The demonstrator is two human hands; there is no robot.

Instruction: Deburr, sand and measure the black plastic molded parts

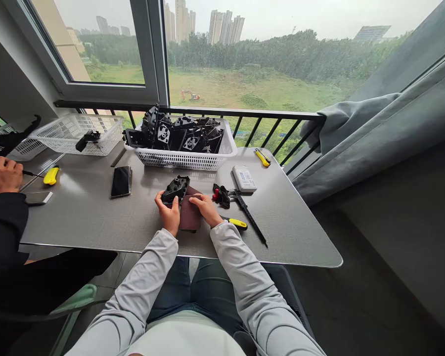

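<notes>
My left hand (168, 216) is closed on a black moulded plastic part (176, 188), tilted up above the table. My right hand (208, 210) pinches a reddish-brown sheet that looks like sandpaper (189, 215), against or just beside the part's near right side; the exact contact is hidden. Close to my right wrist lies a tool with a yellow handle (238, 223), its other end partly covered. A dark caliper (251, 217) rests farther right, beside a small black item with a red piece (221, 196).
A white basket (185, 161) heaped with black parts stands by the window railing. A phone (121, 182) lies left, a white box (244, 178) and yellow utility knife (262, 157) right. At far left, a co-worker's hand (2, 175) is near another yellow tool (51, 175).
</notes>
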